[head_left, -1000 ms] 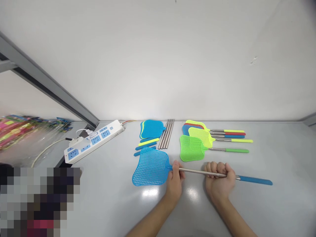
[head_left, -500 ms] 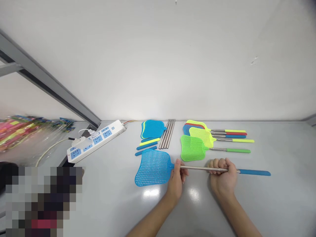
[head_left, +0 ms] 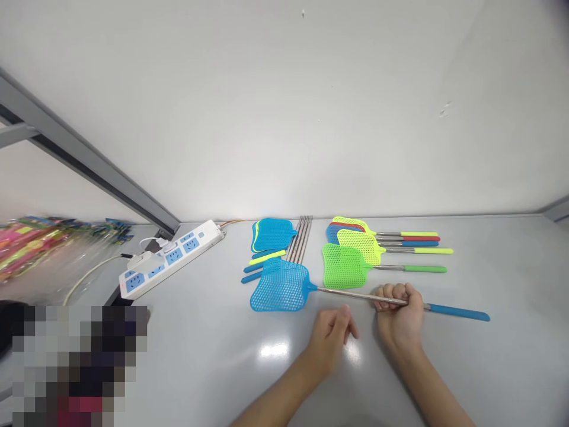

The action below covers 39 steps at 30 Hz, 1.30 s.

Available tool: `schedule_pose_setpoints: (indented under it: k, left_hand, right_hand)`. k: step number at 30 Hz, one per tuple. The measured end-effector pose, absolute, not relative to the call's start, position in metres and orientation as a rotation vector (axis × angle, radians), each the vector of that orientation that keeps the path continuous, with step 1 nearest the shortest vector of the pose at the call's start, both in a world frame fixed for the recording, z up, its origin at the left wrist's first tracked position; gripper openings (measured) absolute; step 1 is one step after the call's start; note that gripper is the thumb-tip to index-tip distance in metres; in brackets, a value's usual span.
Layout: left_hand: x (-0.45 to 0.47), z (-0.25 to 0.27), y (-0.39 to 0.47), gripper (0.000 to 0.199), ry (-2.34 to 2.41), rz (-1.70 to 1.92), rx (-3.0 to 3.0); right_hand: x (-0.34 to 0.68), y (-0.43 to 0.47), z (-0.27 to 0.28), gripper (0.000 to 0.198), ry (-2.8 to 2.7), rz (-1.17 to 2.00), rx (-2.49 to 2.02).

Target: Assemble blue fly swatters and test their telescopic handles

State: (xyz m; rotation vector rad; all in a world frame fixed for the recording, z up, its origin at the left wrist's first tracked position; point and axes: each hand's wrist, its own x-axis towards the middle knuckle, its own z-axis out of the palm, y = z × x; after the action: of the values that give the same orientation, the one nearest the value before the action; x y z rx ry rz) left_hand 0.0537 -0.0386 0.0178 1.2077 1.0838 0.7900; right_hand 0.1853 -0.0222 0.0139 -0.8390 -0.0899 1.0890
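At lower centre, the blue fly swatter [head_left: 310,287] runs nearly left-to-right, your right hand [head_left: 400,314] clamped round its rod [head_left: 349,293], your empty left hand [head_left: 329,339], fingers loosely curled, just below.

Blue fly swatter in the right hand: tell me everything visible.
The blue fly swatter has a flared, perforated, plastic-looking head, a slim silver metal rod and a blue handle. It runs across the view, head left, handle right and slightly nearer. The bare right hand is closed around the rod near the handle; the bare left hand is apart from it. Whether the head rests on anything is unclear.
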Motion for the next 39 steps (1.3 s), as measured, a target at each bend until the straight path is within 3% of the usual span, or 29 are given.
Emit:
schedule_pose_setpoints:
  k: [9, 16, 27, 39]
  left_hand:
    - [0.049, 0.028, -0.042, 0.031, 0.916, 0.780, 2.035]
    - [0.050, 0.028, -0.041, 0.016, 1.024, 0.991, 2.192]
    - [0.049, 0.029, -0.038, 0.023, 1.183, 0.979, 2.176]
    - [0.047, 0.031, -0.030, 0.027, 1.184, 0.635, 2.158]
  right_hand:
    - [0.183, -0.021, 0.013, 0.038, -0.171, 1.104, -0.876]
    - [0.181, -0.021, 0.013, 0.037, -0.185, 1.123, -0.884]
    - [0.183, -0.020, 0.010, 0.037, -0.229, 1.103, -0.899]
    - [0.182, -0.020, 0.011, 0.037, -0.187, 1.076, -0.890]
